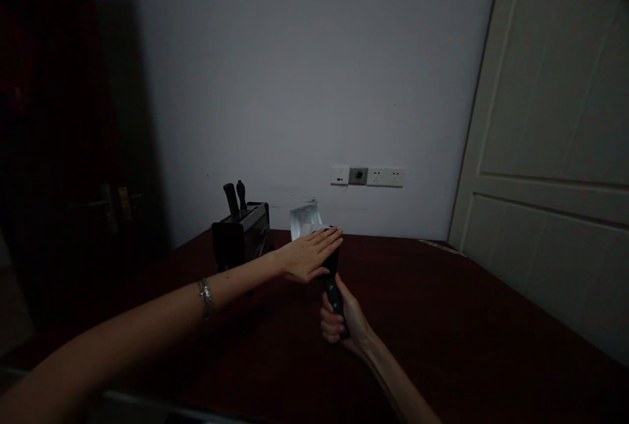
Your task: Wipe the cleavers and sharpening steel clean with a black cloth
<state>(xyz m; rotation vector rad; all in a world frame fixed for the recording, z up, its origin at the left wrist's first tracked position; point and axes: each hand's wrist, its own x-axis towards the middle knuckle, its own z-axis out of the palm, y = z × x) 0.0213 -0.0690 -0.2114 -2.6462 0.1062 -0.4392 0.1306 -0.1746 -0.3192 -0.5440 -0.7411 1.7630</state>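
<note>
My right hand (pixel 341 319) is wrapped around the black handle of a broad-bladed cleaver (pixel 305 219), which points away from me over the dark red table (pixel 442 306). The shiny blade rises toward the wall. My left hand (pixel 309 255) lies flat with fingers stretched out on top of the cleaver, where blade meets handle, and hides that part. A bracelet (pixel 206 297) sits on my left wrist. A black knife block (pixel 242 235) stands just left of the cleaver, with two dark knife handles (pixel 236 196) sticking up from it.
The table reaches back to a grey wall with a strip of sockets (pixel 367 176). A pale panelled door (pixel 555 149) stands at the right. A dark door with a handle (pixel 105 204) fills the left side. The room is dim.
</note>
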